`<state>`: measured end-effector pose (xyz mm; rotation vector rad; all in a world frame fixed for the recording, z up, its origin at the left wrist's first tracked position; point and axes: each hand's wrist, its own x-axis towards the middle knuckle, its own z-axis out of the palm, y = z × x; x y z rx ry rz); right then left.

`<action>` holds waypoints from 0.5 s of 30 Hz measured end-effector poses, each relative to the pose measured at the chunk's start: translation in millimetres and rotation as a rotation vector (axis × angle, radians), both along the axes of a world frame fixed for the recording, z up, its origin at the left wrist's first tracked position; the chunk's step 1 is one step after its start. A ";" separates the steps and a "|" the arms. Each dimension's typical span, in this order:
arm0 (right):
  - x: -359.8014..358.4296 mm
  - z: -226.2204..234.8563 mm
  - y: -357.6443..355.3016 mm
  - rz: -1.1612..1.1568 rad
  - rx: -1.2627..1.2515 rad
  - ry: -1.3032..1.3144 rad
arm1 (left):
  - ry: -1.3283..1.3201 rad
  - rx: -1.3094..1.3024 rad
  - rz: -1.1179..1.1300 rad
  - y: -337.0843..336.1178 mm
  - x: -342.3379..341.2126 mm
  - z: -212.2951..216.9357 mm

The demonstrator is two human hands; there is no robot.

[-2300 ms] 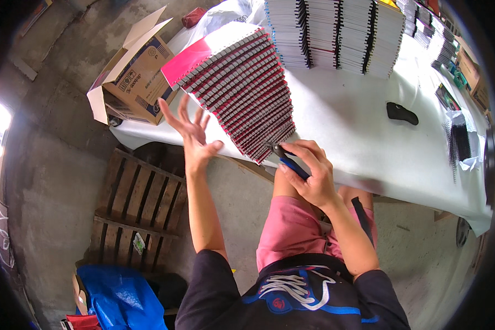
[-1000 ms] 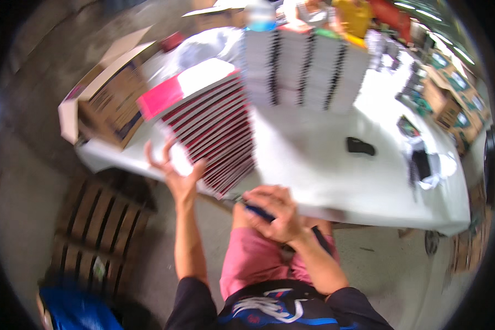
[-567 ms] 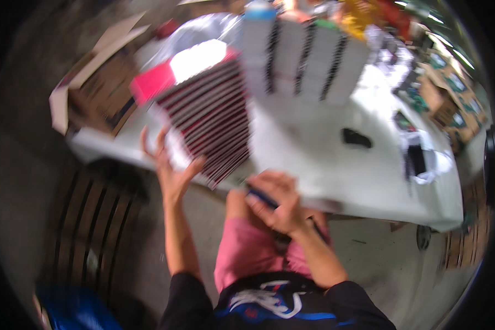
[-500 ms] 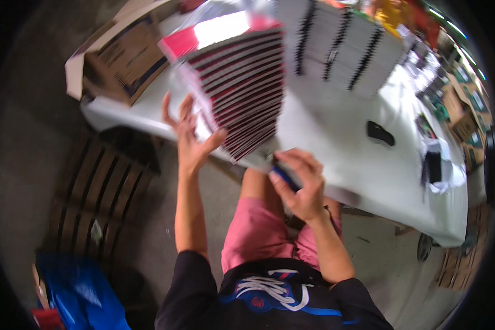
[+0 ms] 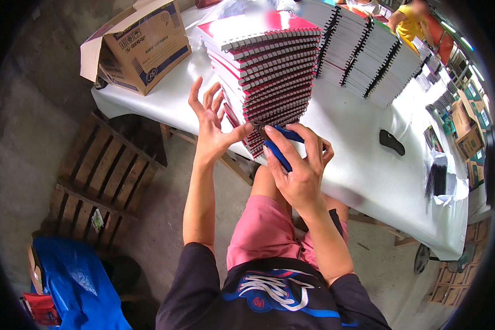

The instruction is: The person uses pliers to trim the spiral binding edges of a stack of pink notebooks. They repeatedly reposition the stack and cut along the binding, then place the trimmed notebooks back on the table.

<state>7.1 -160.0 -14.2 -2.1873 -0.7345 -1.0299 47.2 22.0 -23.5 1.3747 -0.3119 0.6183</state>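
Note:
A tall stack of red-covered, spiral-bound notebooks (image 5: 275, 71) stands at the table's near edge, bound spines toward me. My right hand (image 5: 305, 170) grips pliers with blue handles (image 5: 279, 156). The handles are spread apart, and the dark jaws sit against the spines low in the stack. To the left of the stack, my left hand (image 5: 214, 129) has its fingers spread. Its thumb reaches to the spines beside the plier jaws, and its fingertips are near the notebooks' side edges. Exactly what the jaws touch is hidden.
On the white-covered table (image 5: 346, 148) are an open cardboard box (image 5: 143, 52) at left, black-spiral book stacks (image 5: 363, 55) behind, and a small black object (image 5: 391, 142). A wooden pallet (image 5: 102, 176) and blue plastic sheet (image 5: 77, 280) lie left. A person in yellow (image 5: 410, 25) is far right.
The pliers have come up to the spines low in the stack, their handles now spread. My left thumb has moved in beside the jaws. The whole view has shifted slightly.

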 end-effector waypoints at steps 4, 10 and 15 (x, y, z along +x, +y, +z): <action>6.1 -2.5 1.3 0.011 -0.018 -0.028 | -0.029 0.079 0.002 1.0 1.2 -2.0; 10.8 -3.6 3.2 0.019 -0.024 -0.108 | -0.010 0.087 0.002 3.3 1.1 -1.7; 23.8 -10.6 3.4 0.040 -0.017 -0.156 | -0.008 0.073 0.010 3.2 1.9 -1.6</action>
